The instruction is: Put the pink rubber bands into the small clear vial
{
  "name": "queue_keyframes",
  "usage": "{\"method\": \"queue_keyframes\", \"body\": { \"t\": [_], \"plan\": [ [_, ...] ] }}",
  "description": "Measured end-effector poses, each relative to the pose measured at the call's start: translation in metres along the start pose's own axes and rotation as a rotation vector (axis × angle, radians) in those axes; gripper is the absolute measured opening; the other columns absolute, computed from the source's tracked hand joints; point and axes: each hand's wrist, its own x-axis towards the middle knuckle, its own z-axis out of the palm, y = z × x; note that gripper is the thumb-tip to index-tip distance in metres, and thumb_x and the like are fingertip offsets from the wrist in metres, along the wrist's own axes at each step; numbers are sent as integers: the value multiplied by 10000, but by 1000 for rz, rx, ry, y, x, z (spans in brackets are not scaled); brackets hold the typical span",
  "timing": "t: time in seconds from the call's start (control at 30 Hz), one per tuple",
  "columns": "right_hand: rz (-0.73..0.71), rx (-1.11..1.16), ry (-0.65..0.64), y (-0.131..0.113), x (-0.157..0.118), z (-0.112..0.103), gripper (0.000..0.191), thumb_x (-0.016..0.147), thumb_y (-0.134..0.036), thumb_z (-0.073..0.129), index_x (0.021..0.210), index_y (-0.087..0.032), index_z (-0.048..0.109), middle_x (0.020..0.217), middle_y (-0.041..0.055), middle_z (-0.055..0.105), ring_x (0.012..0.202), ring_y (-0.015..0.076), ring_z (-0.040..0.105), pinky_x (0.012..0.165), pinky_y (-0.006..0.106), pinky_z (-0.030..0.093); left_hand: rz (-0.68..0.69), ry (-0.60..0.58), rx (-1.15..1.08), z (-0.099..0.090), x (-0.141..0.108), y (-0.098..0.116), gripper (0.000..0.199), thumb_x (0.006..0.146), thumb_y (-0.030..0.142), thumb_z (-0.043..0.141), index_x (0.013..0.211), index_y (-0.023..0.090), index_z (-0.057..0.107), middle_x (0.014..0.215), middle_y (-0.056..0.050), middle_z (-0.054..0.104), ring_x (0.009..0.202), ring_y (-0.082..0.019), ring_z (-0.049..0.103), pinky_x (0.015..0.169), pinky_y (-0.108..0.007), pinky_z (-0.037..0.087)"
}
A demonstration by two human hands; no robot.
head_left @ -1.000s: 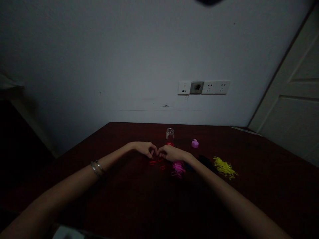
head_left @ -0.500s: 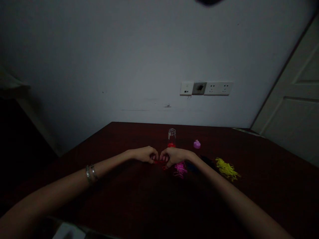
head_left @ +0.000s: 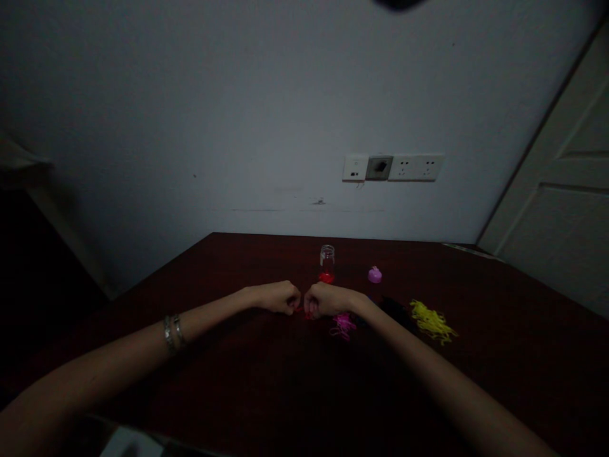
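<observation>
I see two bare hands close together over one dark red-brown, smooth surface (head_left: 266,254). The left hand (head_left: 281,298) has its fingers curled in, and its grip is closed on a bit of the thin red loops (head_left: 309,315). The right hand (head_left: 328,299) bends down just beside it, and its grip is pinching the red loops too. The loops are at the fingertips, in the middle of the scene. They are too small and dark to count.

One clear glass jar (head_left: 327,257) stands upright just past the right hand. It is round and tall, with red stuff (head_left: 326,278) low down in it. To the right of the jar sits one round pink cap (head_left: 375,275) with a little lump on top.

I count three heaps. A stringy pink heap (head_left: 343,325) is near the right hand. A black heap (head_left: 394,309) is partly behind the right arm, and it is hard to see. A squiggly yellow heap (head_left: 432,322) lies farther right. Two shiny bracelets (head_left: 169,334) circle the left wrist. At the far side is one plain, pale wall (head_left: 266,127).
</observation>
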Motion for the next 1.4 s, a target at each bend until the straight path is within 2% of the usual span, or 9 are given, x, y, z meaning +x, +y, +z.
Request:
{"method": "queue_keyframes", "body": {
  "t": [0.17,0.27,0.33,0.43,0.6,0.73,1.0,1.2,1.4],
  "plan": [
    [-51,-43,29,4,3,3,261,618,-56,538,827,-111,684,715,31,657,575,94,537,482,159,376,8,-18,-33,0,0,-9,158,602,74,541,718,149,619,633,19,570,528,-87,459,505,-193,329],
    [-42,-46,24,6,5,4,268,613,-68,537,826,-117,691,692,27,650,562,93,533,466,155,365,-7,-7,-35,-9,0,-14,151,599,71,537,704,141,618,621,18,565,527,-83,460,499,-188,323],
    [-28,-38,14,6,6,4,269,614,-73,537,828,-116,694,683,27,645,558,91,527,461,153,361,-18,31,-44,-22,1,-15,160,600,70,529,712,134,623,629,14,571,541,-79,464,509,-182,322],
    [5,-36,12,5,6,4,274,615,-72,531,830,-112,695,671,26,639,544,85,513,453,149,353,-5,127,-38,-51,9,-12,170,616,91,518,743,117,629,651,6,582,568,-74,469,542,-181,327],
    [33,-34,25,2,4,4,271,611,-84,544,834,-107,697,661,29,636,533,86,503,444,152,347,38,269,-82,-102,34,6,206,662,172,508,804,91,634,690,-22,594,603,-81,473,578,-205,345],
    [4,-25,27,4,5,4,274,609,-79,545,834,-112,698,682,30,646,550,85,518,472,151,366,75,279,-45,-122,58,23,205,642,177,523,773,80,647,657,-24,583,592,-83,467,574,-212,343],
    [9,-32,22,1,4,3,288,618,-74,526,844,-113,700,681,30,650,549,86,518,465,152,356,9,194,56,-125,89,32,118,603,142,563,668,96,651,543,6,547,494,-66,402,513,-213,294],
    [2,-28,24,-1,3,2,287,615,-76,529,843,-115,699,704,29,658,560,86,528,467,150,362,-20,137,111,-124,99,31,81,587,119,575,620,100,647,494,15,525,460,-60,377,487,-216,268],
    [14,-45,14,-1,4,2,295,616,-81,530,856,-119,697,729,32,665,578,92,541,470,150,363,-32,119,156,-125,105,30,136,584,104,568,658,100,682,533,-2,576,477,-70,404,521,-222,293]
  ]
}}
